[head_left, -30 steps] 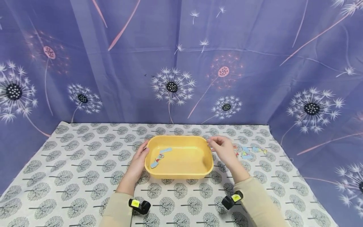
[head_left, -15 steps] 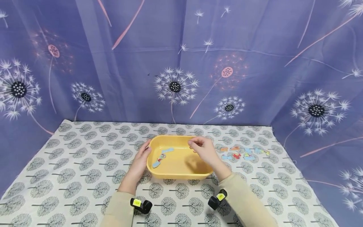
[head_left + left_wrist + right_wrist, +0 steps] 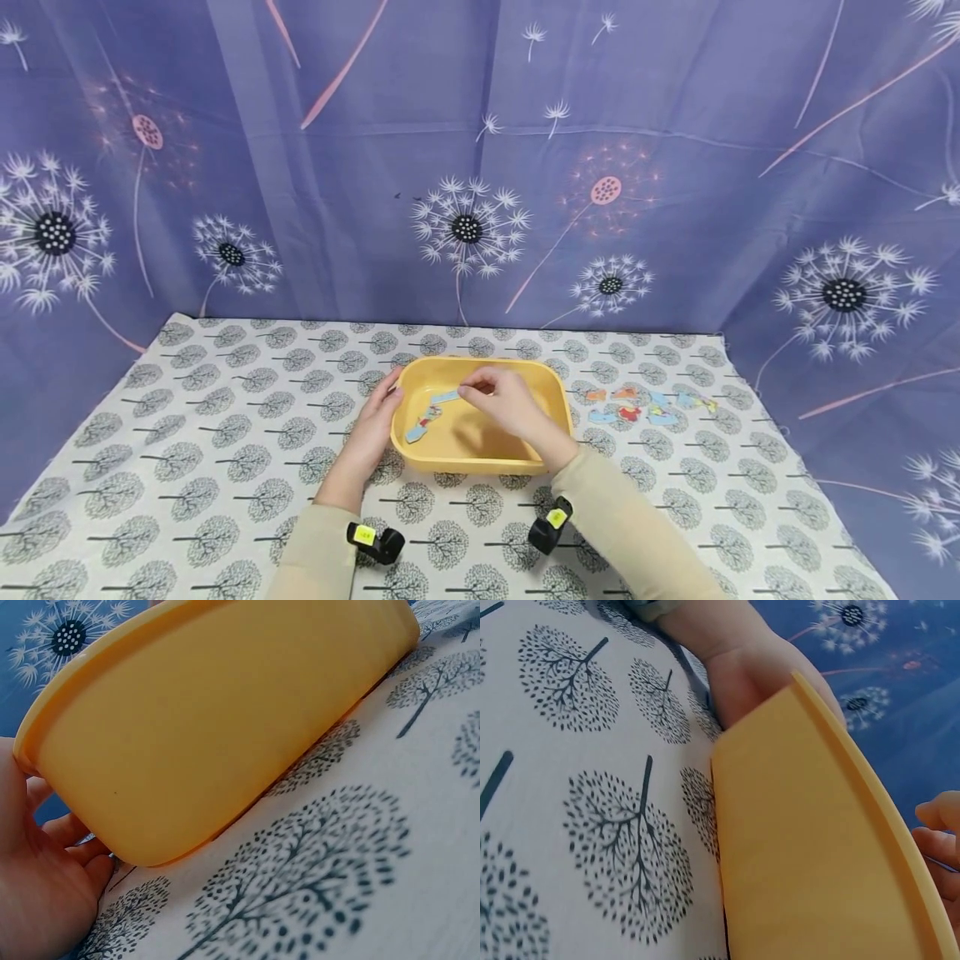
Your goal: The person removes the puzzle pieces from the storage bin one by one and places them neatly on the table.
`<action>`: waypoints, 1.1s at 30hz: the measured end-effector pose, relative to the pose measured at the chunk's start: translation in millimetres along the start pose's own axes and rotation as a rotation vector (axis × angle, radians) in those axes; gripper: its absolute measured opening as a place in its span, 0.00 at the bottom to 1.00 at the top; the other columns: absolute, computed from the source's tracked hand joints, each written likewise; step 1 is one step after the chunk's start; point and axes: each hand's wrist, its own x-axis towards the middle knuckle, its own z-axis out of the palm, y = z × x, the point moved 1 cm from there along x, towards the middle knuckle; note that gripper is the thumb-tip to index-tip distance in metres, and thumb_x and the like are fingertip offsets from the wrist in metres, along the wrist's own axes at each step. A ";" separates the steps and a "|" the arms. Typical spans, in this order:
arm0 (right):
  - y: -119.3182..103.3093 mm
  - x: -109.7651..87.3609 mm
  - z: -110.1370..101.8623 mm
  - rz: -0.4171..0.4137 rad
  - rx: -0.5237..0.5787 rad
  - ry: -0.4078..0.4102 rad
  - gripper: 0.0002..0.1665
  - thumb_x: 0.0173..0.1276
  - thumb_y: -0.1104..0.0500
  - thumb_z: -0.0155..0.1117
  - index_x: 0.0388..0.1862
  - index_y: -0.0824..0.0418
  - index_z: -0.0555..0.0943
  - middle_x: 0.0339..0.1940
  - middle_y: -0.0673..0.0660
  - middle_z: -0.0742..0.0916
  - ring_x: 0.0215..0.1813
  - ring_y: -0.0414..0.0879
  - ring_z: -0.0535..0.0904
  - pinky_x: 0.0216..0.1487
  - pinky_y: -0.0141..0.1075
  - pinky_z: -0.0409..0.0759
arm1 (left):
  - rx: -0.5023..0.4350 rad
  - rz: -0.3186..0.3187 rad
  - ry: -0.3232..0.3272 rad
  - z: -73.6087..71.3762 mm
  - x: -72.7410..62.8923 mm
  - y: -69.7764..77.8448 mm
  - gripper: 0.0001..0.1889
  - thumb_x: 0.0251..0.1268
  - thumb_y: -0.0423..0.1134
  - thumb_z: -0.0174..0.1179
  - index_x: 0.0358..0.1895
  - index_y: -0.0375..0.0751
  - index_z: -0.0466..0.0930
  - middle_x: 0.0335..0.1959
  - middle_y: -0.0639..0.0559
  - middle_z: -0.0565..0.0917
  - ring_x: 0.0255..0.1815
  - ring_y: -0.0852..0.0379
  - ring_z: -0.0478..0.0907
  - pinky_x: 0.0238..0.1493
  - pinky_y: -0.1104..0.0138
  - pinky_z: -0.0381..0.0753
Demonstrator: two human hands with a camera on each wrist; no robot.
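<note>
A yellow plastic tub stands on the cloth. My left hand holds its left end, thumb by the rim; in the left wrist view the fingers lie around the tub's end. Inside the tub's left part are a light-blue strip-shaped piece and several flat printed pieces, like puzzle pieces. Over the tub, my right hand hovers with bent fingers, thumb and fingertips close to the strip's right end. No piece shows between them. The right wrist view catches only part of those fingers.
Right of the tub lie several flat pieces: orange ones, a red one and light-blue ones. A tree-print cloth covers the table. Behind it hangs a purple dandelion-print curtain.
My right hand has left the tub's right rim and moved left over the tub, down toward the strip. The pieces on the right are now uncovered. My left hand keeps its hold.
</note>
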 end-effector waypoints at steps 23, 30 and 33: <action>-2.5 14.7 34.5 -0.095 -0.181 -0.240 0.12 0.63 0.59 0.64 0.43 0.65 0.83 0.37 0.54 0.86 0.37 0.41 0.79 0.41 0.27 0.79 | 0.000 -0.012 -0.018 0.3 -2.3 -1.9 0.27 0.75 0.49 0.42 0.74 0.57 0.51 0.75 0.46 0.56 0.68 0.42 0.66 0.67 0.52 0.69; 2.4 12.4 37.9 -0.076 -0.243 -0.293 0.15 0.61 0.58 0.66 0.46 0.63 0.82 0.40 0.54 0.86 0.43 0.43 0.80 0.52 0.33 0.80 | 0.019 0.000 -0.029 -0.4 -1.5 1.6 0.27 0.75 0.50 0.41 0.75 0.56 0.50 0.75 0.46 0.55 0.67 0.42 0.67 0.65 0.52 0.71; 2.8 14.0 39.1 -0.090 -0.305 -0.270 0.17 0.61 0.57 0.66 0.48 0.62 0.82 0.43 0.54 0.84 0.46 0.45 0.78 0.56 0.38 0.78 | 0.023 -0.003 -0.027 -1.2 -2.0 2.8 0.27 0.75 0.50 0.40 0.75 0.56 0.50 0.75 0.46 0.55 0.67 0.42 0.67 0.65 0.53 0.71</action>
